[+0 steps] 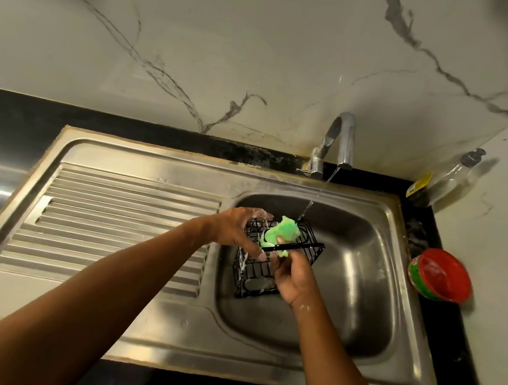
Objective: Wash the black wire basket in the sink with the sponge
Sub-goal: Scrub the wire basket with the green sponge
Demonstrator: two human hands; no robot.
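Sink basin (349,285): black wire basket (256,271), mouth upward

support: black counter (18,113); inset: steel sink (136,321); on it, right: red tub (441,275), bottle (447,179) (soap, perhaps)

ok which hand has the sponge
The right hand: its fingers pinch the green sponge against the rim of the black wire basket. The left hand holds no sponge and only grips the basket's left side.
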